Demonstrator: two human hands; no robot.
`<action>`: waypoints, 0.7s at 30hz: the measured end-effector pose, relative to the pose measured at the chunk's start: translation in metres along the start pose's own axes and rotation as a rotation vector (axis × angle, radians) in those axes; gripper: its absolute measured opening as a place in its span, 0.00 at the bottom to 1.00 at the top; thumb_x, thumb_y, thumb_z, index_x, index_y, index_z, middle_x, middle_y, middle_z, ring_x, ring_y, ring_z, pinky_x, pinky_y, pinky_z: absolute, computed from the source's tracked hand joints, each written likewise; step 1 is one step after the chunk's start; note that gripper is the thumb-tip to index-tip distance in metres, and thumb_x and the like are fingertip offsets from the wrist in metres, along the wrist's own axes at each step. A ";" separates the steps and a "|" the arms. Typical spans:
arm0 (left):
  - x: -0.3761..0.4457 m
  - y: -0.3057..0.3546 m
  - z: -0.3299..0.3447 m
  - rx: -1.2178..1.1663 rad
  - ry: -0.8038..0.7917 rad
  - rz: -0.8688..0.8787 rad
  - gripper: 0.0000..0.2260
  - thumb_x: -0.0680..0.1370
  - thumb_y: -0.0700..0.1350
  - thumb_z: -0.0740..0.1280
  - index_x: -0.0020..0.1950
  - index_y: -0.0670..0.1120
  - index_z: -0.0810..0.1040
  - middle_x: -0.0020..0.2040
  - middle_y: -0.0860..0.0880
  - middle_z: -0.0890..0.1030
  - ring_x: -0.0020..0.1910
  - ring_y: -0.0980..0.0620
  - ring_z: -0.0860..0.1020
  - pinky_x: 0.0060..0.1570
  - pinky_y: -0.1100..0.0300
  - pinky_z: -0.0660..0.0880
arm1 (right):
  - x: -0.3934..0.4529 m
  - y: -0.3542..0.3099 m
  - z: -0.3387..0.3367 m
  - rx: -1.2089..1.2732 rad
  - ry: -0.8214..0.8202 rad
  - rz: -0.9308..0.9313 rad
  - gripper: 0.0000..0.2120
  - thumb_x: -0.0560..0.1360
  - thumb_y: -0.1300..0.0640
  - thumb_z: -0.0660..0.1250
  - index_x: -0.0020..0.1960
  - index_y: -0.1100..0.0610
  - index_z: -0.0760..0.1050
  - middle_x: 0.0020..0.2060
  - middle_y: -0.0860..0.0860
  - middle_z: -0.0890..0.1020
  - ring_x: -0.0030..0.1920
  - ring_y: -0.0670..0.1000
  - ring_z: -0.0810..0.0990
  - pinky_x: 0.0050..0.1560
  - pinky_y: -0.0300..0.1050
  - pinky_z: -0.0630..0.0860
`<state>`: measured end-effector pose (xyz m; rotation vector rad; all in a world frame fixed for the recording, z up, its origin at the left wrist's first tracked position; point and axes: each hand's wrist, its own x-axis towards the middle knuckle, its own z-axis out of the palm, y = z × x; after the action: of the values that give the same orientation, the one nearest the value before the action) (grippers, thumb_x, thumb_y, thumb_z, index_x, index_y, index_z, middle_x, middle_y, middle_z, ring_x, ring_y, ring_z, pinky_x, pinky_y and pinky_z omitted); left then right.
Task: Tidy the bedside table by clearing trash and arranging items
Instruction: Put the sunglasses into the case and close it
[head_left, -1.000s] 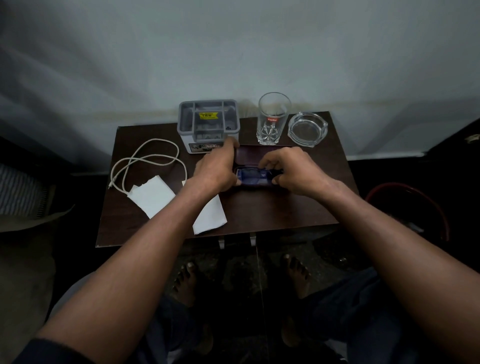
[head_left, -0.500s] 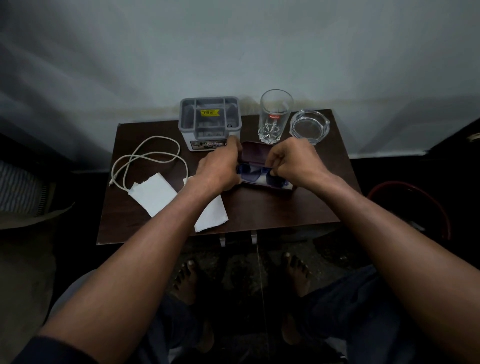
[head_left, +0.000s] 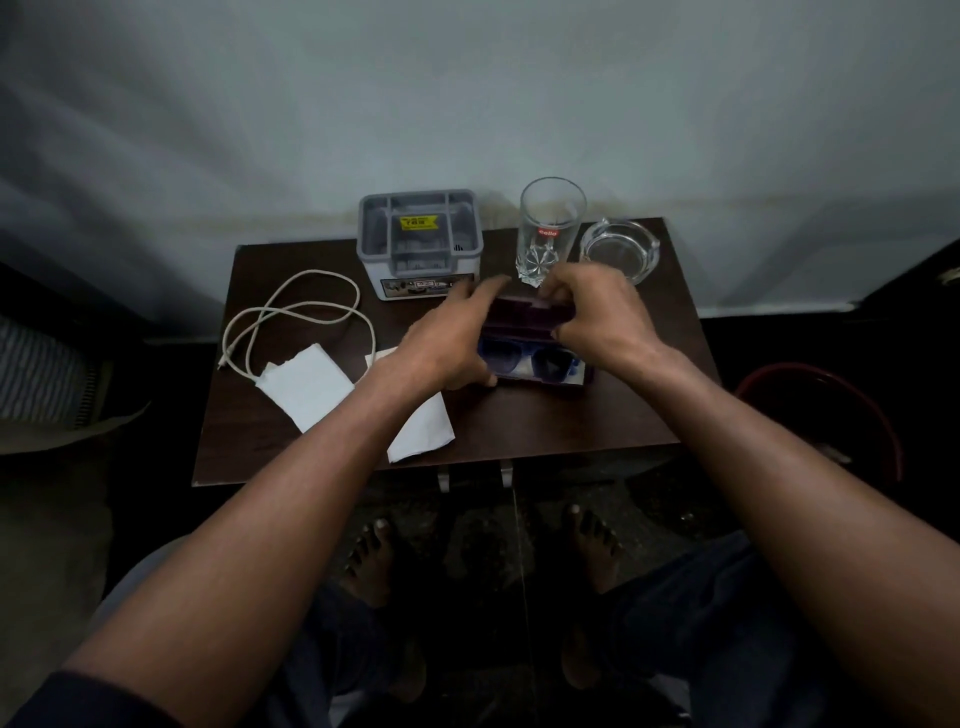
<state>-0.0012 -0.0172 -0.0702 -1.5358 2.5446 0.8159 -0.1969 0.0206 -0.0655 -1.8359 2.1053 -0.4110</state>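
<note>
A dark glasses case (head_left: 524, 314) lies open in the middle of the brown bedside table (head_left: 545, 431), with dark-lensed glasses (head_left: 530, 361) resting inside. My left hand (head_left: 447, 338) grips the case's left end, thumb at the front edge. My right hand (head_left: 597, 306) pinches the raised maroon lid from the right. Two white paper pieces (head_left: 306, 387) lie on the table's left half, one partly under my left forearm. A white cable (head_left: 296, 322) is looped at the far left.
A grey organiser box (head_left: 418, 241) with a yellow sticker, a tall empty glass (head_left: 548, 231) and a clear glass ashtray (head_left: 618, 249) line the back edge by the wall. A red-rimmed bin (head_left: 831, 415) stands on the floor to the right. My bare feet are under the table.
Both hands have moved from the glasses in the case up to the lid, which now tilts forward over them. The other items stay where they were.
</note>
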 end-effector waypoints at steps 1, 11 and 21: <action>-0.001 0.001 0.002 0.022 -0.020 0.022 0.57 0.64 0.46 0.86 0.84 0.57 0.56 0.80 0.45 0.64 0.74 0.37 0.73 0.65 0.36 0.78 | -0.001 -0.001 0.000 0.017 0.003 -0.023 0.20 0.67 0.69 0.77 0.55 0.52 0.83 0.50 0.50 0.84 0.52 0.53 0.83 0.52 0.56 0.83; -0.002 -0.002 0.003 0.190 0.087 0.130 0.25 0.75 0.52 0.76 0.71 0.55 0.76 0.65 0.50 0.78 0.68 0.44 0.75 0.58 0.45 0.78 | -0.010 -0.002 0.004 -0.162 -0.383 -0.169 0.40 0.57 0.39 0.85 0.63 0.50 0.74 0.54 0.48 0.77 0.53 0.52 0.76 0.53 0.53 0.78; -0.005 -0.001 -0.002 0.131 0.128 0.122 0.19 0.78 0.57 0.73 0.67 0.55 0.79 0.59 0.49 0.85 0.59 0.42 0.82 0.51 0.50 0.77 | -0.015 -0.016 -0.009 -0.190 -0.229 -0.181 0.14 0.70 0.53 0.76 0.55 0.49 0.81 0.46 0.54 0.84 0.49 0.62 0.83 0.42 0.50 0.73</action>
<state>0.0027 -0.0141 -0.0675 -1.4515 2.7440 0.5652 -0.1842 0.0331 -0.0495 -2.0777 1.8871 -0.0371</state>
